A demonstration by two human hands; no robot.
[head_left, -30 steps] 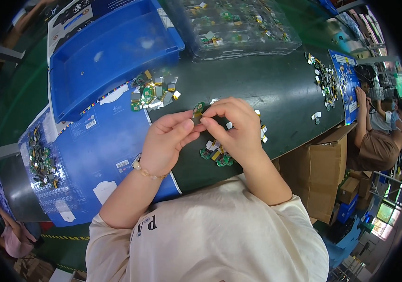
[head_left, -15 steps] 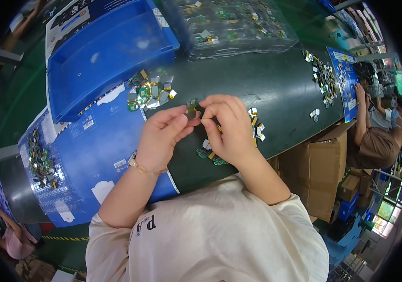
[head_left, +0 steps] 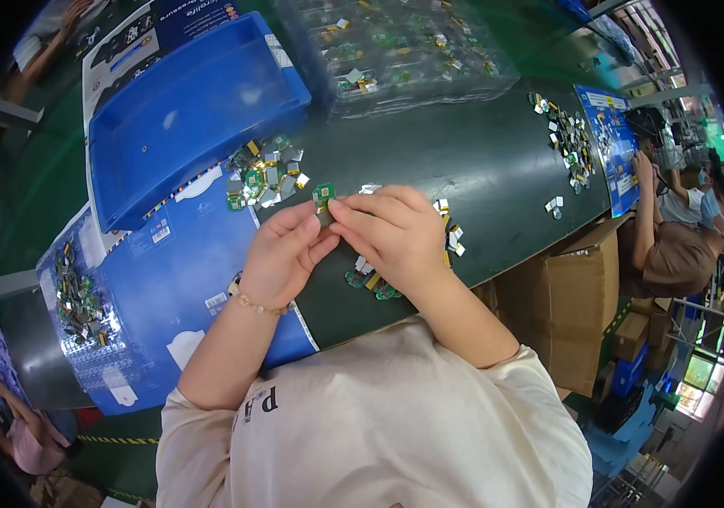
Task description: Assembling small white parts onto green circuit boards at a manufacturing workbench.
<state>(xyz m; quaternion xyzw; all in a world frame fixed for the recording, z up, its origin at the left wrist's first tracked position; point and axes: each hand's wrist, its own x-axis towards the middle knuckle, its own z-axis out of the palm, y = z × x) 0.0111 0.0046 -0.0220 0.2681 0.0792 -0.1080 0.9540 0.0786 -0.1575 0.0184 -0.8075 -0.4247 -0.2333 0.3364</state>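
A small green circuit board [head_left: 324, 195] is pinched in front of me over the dark green table. My left hand [head_left: 284, 254] holds it from below between thumb and fingers. My right hand [head_left: 400, 233] is closed at the board's right side, its thumb and fingertips pressed against it. Just beyond my left hand lies a heap of small boards [head_left: 264, 173] with silver and yellow parts. More boards [head_left: 373, 278] lie beneath and around my right hand, which partly hides them.
A blue plastic bin [head_left: 197, 123] stands at the far left on blue printed card [head_left: 167, 279]. Stacked clear trays [head_left: 421, 97] of boards sit at the back. Other board piles lie far left [head_left: 81, 296] and right [head_left: 569, 144]. A cardboard box [head_left: 569, 309] stands beside the table; people work nearby.
The board has turned so its green face shows, and both hands have shifted slightly left. My right fingers have come closer in against it. The whole view has shifted a little.
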